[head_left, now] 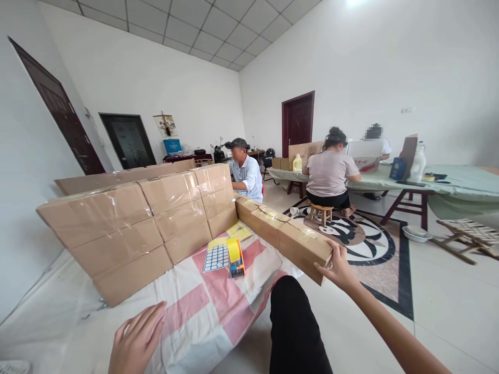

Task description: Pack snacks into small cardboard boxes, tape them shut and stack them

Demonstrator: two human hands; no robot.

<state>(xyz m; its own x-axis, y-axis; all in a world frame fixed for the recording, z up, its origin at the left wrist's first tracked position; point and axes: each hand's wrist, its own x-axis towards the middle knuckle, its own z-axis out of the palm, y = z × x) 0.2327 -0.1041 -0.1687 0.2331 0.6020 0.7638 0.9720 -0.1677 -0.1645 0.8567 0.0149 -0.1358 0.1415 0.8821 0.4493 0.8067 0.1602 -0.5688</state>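
Observation:
My right hand (338,266) grips the near end of a brown cardboard box (304,244), thumb on the end face and fingers at the top right corner. This box is nearest to me in a row of taped boxes along the table's right side. My left hand (137,337) is open, fingers stretched out, over the checked tablecloth (191,304) with nothing in it. Ahead of it stands a wall of stacked, taped cardboard boxes (128,234). Between the stack and the row lie a tape dispenser (236,258) with yellow tape and a sheet of blue-edged labels (217,258).
A person in a light blue shirt (249,176) sits beyond the boxes. Two more people sit at a green-covered table (463,179), one on a wooden stool (320,210). A folding stool (471,234) and a white basin (417,234) are on the floor at right. My knee (298,322) is beside the tablecloth.

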